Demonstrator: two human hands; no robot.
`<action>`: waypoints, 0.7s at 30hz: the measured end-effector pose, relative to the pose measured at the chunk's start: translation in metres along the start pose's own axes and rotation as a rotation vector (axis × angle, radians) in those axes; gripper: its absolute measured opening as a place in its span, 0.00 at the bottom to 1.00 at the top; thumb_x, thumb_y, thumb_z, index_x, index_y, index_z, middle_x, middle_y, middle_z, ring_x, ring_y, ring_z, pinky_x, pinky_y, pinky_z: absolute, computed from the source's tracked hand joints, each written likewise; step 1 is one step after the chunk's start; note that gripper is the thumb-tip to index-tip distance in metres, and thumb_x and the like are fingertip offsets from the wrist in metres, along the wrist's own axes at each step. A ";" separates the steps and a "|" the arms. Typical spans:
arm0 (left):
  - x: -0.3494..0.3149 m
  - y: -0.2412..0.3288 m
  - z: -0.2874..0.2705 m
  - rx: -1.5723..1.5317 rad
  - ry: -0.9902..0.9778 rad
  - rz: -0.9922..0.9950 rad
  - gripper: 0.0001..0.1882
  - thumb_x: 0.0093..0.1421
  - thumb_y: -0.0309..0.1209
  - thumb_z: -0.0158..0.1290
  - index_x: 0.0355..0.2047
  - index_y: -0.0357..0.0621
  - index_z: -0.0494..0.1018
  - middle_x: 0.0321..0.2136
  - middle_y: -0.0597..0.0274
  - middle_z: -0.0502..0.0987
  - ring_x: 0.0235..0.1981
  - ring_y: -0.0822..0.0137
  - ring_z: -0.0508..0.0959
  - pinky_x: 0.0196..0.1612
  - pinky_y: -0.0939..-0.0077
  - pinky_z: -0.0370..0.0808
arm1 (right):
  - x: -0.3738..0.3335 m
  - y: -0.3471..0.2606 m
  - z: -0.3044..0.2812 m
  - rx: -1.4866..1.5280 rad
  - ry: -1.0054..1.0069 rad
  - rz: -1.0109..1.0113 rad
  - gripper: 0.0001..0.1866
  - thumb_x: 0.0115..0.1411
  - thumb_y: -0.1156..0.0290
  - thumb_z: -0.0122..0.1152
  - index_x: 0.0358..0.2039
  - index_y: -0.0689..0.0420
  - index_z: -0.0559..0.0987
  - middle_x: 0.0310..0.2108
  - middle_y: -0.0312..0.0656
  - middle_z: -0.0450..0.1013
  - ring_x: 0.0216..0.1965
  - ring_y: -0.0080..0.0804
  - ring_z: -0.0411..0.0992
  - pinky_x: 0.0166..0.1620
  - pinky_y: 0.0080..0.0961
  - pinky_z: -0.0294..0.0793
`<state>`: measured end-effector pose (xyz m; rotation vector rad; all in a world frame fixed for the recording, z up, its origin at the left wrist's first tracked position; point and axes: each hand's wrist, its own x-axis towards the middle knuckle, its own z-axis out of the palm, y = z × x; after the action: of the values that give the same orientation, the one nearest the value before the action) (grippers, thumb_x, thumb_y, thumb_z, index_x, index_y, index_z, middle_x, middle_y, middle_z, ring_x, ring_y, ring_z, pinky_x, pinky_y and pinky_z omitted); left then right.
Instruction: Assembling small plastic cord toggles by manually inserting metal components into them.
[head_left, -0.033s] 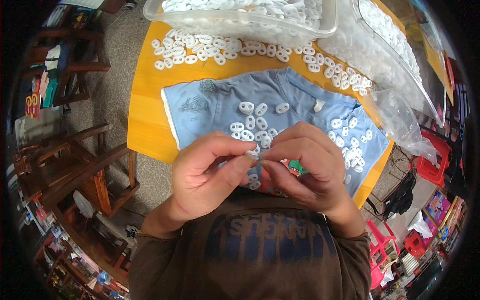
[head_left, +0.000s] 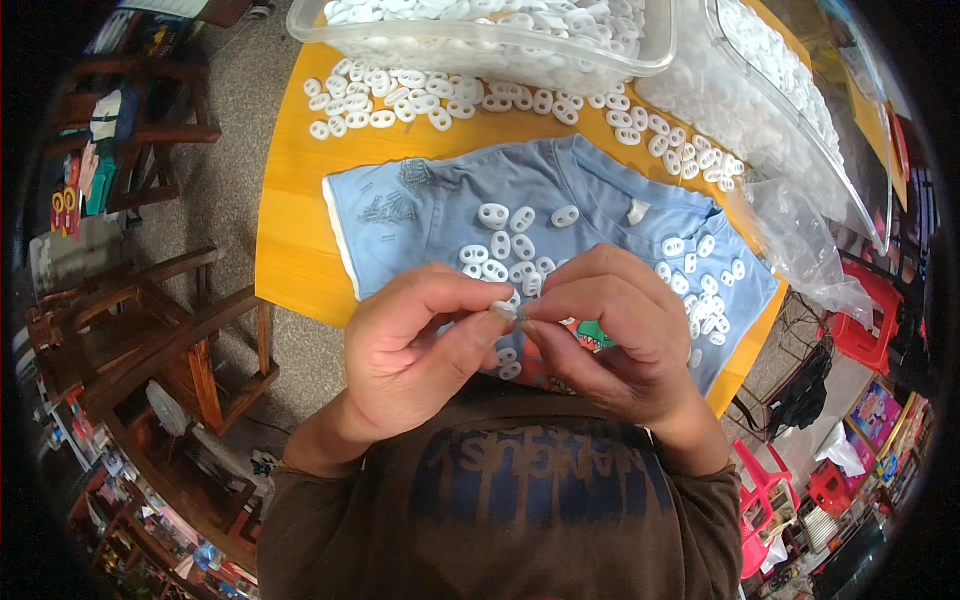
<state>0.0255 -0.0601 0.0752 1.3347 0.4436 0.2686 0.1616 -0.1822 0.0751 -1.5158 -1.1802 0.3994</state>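
Observation:
Close in front of my body, both hands meet fingertip to fingertip over a blue T-shirt (head_left: 480,180) spread on the table. My left hand (head_left: 420,335) pinches a small white plastic piece (head_left: 505,309) between thumb and forefinger. Thumb and forefinger of my right hand (head_left: 620,335) are pressed together right beside it; whatever they hold is too small to make out. White oval two-holed pieces (head_left: 493,216) lie on the shirt just beyond my hands. Another loose group (head_left: 710,305) is to the right. Tiny thin dark metal pins (head_left: 388,210) are heaped on the left sleeve.
A clear plastic bin (head_left: 480,40) full of white pieces stands at the table's far edge. Right of it is a second clear container (head_left: 790,110), with a plastic bag (head_left: 800,240) hanging nearby. More white pieces (head_left: 410,95) lie along the yellow table (head_left: 300,220). Wooden chairs (head_left: 190,350) stand left.

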 end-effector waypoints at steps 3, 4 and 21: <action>-0.001 -0.002 0.000 0.008 -0.009 0.023 0.10 0.53 0.16 0.49 0.37 0.32 0.71 0.28 0.60 0.70 0.23 0.77 0.72 0.26 0.89 0.70 | -0.001 0.000 0.000 -0.004 0.003 -0.003 0.10 0.39 0.83 0.63 0.26 0.61 0.75 0.23 0.43 0.70 0.24 0.34 0.70 0.26 0.22 0.67; -0.001 -0.003 0.000 0.020 -0.006 0.037 0.10 0.53 0.16 0.50 0.38 0.32 0.71 0.29 0.59 0.71 0.23 0.77 0.73 0.26 0.88 0.70 | -0.001 -0.001 0.000 -0.008 0.001 0.001 0.10 0.39 0.83 0.63 0.26 0.61 0.75 0.23 0.43 0.70 0.25 0.34 0.70 0.26 0.22 0.67; -0.001 -0.007 0.008 -0.075 -0.071 0.085 0.11 0.56 0.16 0.46 0.41 0.31 0.69 0.30 0.55 0.74 0.26 0.70 0.78 0.30 0.82 0.75 | -0.010 0.000 -0.004 0.052 -0.011 0.044 0.08 0.44 0.80 0.61 0.28 0.60 0.74 0.24 0.41 0.71 0.25 0.36 0.70 0.28 0.27 0.68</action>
<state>0.0280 -0.0693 0.0700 1.2868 0.3141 0.3047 0.1601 -0.1928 0.0729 -1.4978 -1.1385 0.4657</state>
